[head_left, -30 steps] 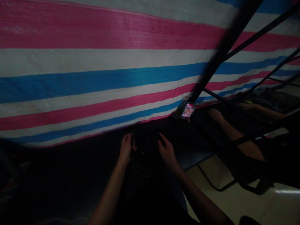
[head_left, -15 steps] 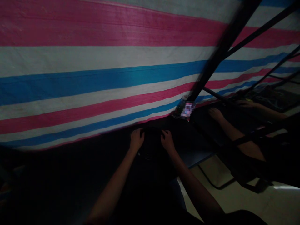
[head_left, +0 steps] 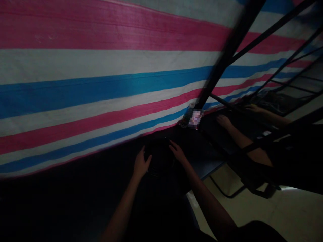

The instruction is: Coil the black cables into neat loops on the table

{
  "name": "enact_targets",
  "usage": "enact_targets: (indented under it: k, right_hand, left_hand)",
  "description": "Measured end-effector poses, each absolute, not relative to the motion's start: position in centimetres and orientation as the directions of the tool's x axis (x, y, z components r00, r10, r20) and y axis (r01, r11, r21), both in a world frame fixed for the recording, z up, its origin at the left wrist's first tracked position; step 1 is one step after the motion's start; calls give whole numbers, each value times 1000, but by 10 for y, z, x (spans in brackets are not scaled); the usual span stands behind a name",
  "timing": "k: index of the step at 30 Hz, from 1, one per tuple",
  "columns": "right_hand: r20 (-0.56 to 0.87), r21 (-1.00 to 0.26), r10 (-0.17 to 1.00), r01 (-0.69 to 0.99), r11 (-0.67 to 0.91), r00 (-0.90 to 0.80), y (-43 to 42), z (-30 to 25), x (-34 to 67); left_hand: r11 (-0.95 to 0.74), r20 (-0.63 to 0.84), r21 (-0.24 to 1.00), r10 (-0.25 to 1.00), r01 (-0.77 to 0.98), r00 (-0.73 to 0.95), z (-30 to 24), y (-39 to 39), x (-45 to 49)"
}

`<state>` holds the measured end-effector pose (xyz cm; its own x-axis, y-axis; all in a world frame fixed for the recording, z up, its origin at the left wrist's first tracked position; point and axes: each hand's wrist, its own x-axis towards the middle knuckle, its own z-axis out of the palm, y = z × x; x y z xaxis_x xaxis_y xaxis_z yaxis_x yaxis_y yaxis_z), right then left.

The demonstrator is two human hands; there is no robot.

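Note:
A black ring-shaped thing [head_left: 160, 140], possibly a coil, lies between my hands on a dark tabletop [head_left: 207, 164]. Too little light falls on it to show its exact kind. My left hand [head_left: 141, 164] holds its left side, with the thumb apart from the fingers and the rim appearing to run between them. At the upper right of the ring, the fingers of my right hand [head_left: 178, 152] curl over its edge. Faint lines of the lower rim show between the two wrists.
Behind the table hangs a red, white and blue striped sheet [head_left: 101, 90]. A black metal frame post [head_left: 219, 74] slants up at right. Near its foot is a bright blurred-out screen [head_left: 195, 118]. Another person's hands [head_left: 224, 121] rest further right along the table.
My left hand has moved down and left, with thumb and fingers spread wider. My right hand has shifted slightly left. More of the ring shows, and the view has turned slightly right.

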<state>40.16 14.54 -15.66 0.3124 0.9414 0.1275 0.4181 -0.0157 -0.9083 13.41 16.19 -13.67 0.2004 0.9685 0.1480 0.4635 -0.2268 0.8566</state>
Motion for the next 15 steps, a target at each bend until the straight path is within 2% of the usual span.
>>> enact_targets:
  k: [9, 15]
  right_hand:
    - [154, -904, 951, 426, 27, 269, 145, -150, 394]
    - [171, -933, 919, 357, 37, 354, 141, -146, 395]
  left_hand:
    - [-241, 179, 888, 966, 392, 188, -142, 171, 142]
    - [-212, 175, 906, 976, 367, 131, -135, 165, 149]
